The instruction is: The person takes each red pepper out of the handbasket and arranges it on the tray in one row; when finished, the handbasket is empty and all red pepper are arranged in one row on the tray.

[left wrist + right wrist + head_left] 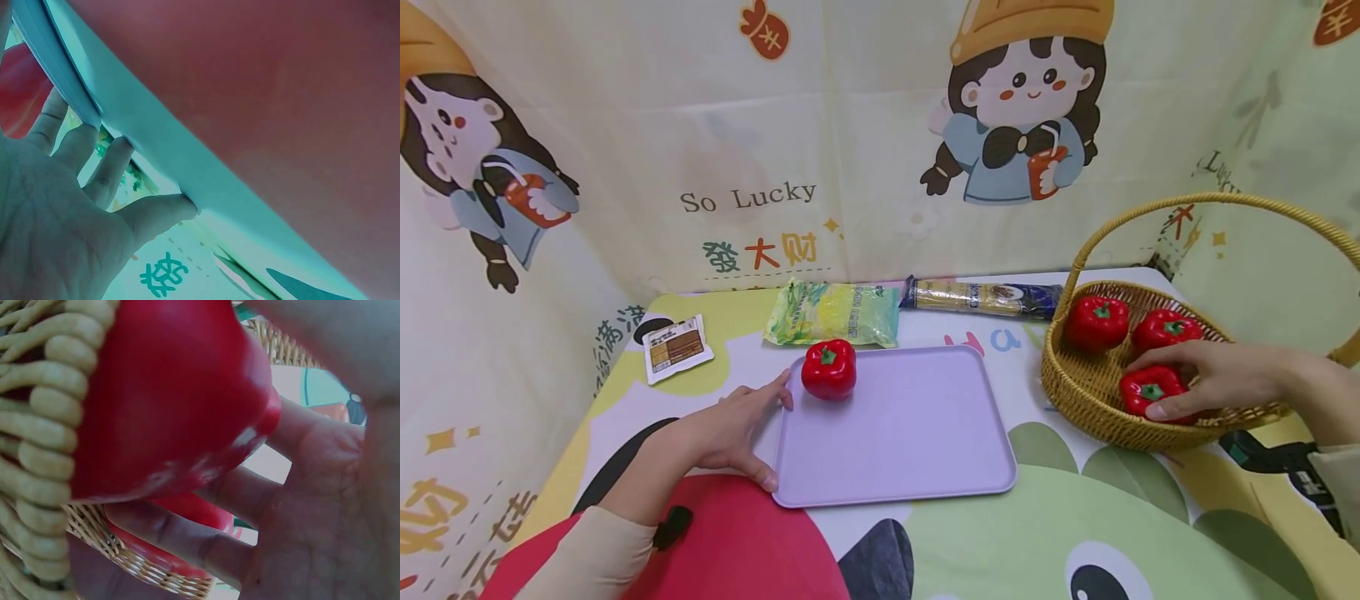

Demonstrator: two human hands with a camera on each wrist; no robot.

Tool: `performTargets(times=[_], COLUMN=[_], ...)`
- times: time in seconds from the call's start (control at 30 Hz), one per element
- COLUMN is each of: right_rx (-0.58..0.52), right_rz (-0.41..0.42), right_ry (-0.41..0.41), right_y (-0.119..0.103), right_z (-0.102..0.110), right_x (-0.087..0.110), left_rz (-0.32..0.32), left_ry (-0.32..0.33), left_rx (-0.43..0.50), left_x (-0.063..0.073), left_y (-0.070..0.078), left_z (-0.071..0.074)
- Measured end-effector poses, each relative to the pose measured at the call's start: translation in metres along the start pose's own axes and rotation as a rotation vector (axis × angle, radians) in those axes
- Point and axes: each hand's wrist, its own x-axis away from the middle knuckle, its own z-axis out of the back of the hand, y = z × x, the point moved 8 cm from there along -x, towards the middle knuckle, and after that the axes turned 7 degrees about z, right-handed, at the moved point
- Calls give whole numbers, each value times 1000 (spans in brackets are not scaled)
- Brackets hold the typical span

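At the right of the frame, the right hand [1228, 375] grips the nearest red pepper [1142, 388], likely light, stiff and slippery, best held round its sides; the left hand's [733, 429] unclenched fingers [772, 391] touch the tray [895, 442].

Whether a home or a studio is shown cannot be determined; a booth-like setting is indicated. The tabletop [992, 533], covered in bright cartoon patterns, is enclosed at left, back and right by printed fabric hangings [865, 125].
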Motion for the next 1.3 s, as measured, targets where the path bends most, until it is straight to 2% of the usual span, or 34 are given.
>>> performTargets(times=[0.37,0.63,0.87,1.3], right_rx=[-87,-49,10,-35], right_rz=[50,9,-13,-30], right_ry=[-54,35,134,191], right_y=[2,-2,-9,-24], right_z=[-4,4,17,28], right_x=[-1,8,7,10], left_rz=[0,11,7,-11], left_ry=[4,-8,-3,-3], left_rx=[-11,-23,-17,-20], left_x=[1,1,-1,-2], left_y=[-1,0,1,4], left_z=[0,0,0,2])
